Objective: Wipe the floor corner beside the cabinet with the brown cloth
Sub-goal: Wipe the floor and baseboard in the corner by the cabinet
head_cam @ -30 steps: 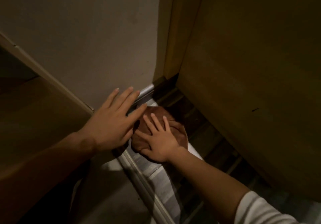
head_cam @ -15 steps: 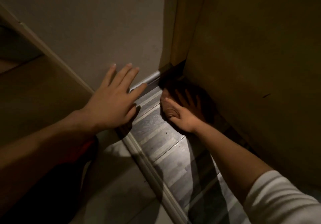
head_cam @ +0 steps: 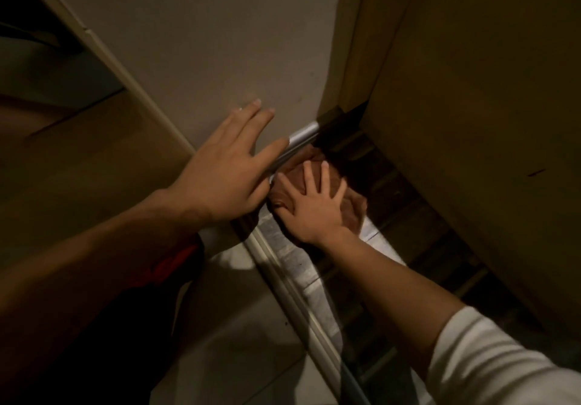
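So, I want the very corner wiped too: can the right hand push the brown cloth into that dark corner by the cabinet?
Probably yes. The right hand lies flat on the brown cloth, and no obstacle shows between it and the corner, though shadow hides detail.

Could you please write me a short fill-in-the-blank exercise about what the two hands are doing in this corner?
1. The right hand presses flat on the ____ cloth.
2. The left hand rests open against the ____.
3. The right arm wears a ____ sleeve.
4. The cloth lies on the ____, close to the cabinet.

Missing words: brown; wall; white; floor
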{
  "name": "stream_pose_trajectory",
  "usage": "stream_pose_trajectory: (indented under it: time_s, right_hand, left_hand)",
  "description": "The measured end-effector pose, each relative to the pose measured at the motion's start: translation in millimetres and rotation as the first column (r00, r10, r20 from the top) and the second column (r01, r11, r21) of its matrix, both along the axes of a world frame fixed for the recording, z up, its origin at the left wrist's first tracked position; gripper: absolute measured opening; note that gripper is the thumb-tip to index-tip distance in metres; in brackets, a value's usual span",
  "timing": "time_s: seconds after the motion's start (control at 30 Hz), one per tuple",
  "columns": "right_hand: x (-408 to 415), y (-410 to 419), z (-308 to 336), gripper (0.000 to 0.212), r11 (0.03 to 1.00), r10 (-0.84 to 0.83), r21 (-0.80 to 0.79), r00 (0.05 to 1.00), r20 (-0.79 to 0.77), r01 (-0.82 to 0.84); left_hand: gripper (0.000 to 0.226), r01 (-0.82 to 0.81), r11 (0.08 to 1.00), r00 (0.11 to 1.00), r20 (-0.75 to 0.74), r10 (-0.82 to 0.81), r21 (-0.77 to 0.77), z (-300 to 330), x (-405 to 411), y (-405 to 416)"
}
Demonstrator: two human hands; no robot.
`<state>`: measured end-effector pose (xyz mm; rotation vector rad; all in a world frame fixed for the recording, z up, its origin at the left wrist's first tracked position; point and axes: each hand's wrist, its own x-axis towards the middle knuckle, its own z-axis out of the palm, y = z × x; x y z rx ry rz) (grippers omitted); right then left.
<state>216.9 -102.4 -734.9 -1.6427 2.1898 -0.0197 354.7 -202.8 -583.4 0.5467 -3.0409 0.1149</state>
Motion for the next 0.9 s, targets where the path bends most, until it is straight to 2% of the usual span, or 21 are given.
stream_pose_trajectory:
  time_s: [0.1, 0.23, 0.33, 0.5, 0.7, 0.8, 0.9]
  right_hand:
    - [11.7, 7.8, 0.1, 0.065, 0.998, 0.07, 0.009, 0.996, -0.057, -0.07]
    - [45.0, 21.5, 4.0, 0.062, 0.98, 0.201, -0.006, 0.98, 0.002, -0.201]
    - [54.1, 39.0, 4.0, 0.061, 0.971, 0.239, -0.004, 0.971, 0.023, -0.239]
    - [38.4, 102.1, -6.0, 0.067, 0.943, 0.311, -0.129, 0.95, 0.015, -0.307]
    - [23.8, 173.0, -4.8, 0.074, 0.946, 0.31, -0.091, 0.951, -0.009, -0.31]
    - [21.5, 213.0, -2.3, 0.08, 0.944, 0.324, -0.061, 0.946, -0.009, -0.324]
    - [16.6, 254.9, 1.8, 0.075, 0.942, 0.335, 0.013, 0.942, 0.022, -0.335]
  left_hand:
    - [0.058, 0.005, 1.0, 1.0, 0.007, -0.005, 0.014, -2.0, -4.5, 4.2]
    - [0.059, 0.006, 1.0, 1.0, 0.019, -0.006, -0.004, 1.2, -12.7, 12.8]
    - [0.059, 0.004, 1.0, 1.0, 0.01, -0.004, -0.02, 5.8, -21.6, 17.1]
    - [0.059, 0.038, 0.999, 0.997, 0.072, -0.039, 0.02, -4.5, -31.0, 29.2]
    - [0.059, 0.065, 0.991, 0.989, 0.127, -0.08, 0.119, -22.3, -42.0, 64.6]
    - [0.059, 0.02, 0.977, 0.98, 0.191, -0.062, 0.213, -37.4, -47.3, 93.6]
    - [0.062, 0.019, 0.966, 0.955, 0.28, -0.094, 0.258, -51.3, -47.4, 112.6]
